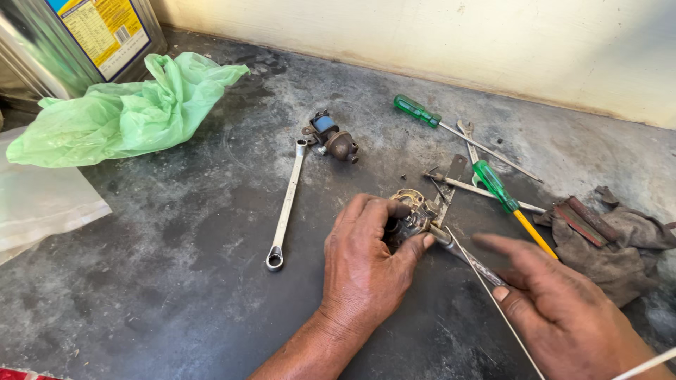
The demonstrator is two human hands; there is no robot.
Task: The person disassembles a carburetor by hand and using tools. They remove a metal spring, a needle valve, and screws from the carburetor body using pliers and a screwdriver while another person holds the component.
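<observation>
Dark, scuffed stone-like bench top [176, 281], greasy, dusty grey patches. Far left: shiny metal tin [42, 49] with a yellow label; contents not visible. Just in front of it, crumpled thin green plastic bag [127, 112]; contents cannot be told. Left edge: flat translucent white bag [35, 200]. Right: dirty brown rag [612, 246], crumpled. Centre: long slim steel ring spanner [285, 207], lying flat. Left hand [366, 267] clenched around a small grimy metal part [415, 214], brass-toned, irregular, pressed on the bench near centre. Right hand [556, 309] loose, fingers extended, grasping nothing clearly; thin wire [493, 302] runs beside it. Far of the hands: two green-handled screwdrivers [417, 111], one with a yellow shaft. Small rusty cylindrical part with blue band [331, 137] at the spanner's far end.
</observation>
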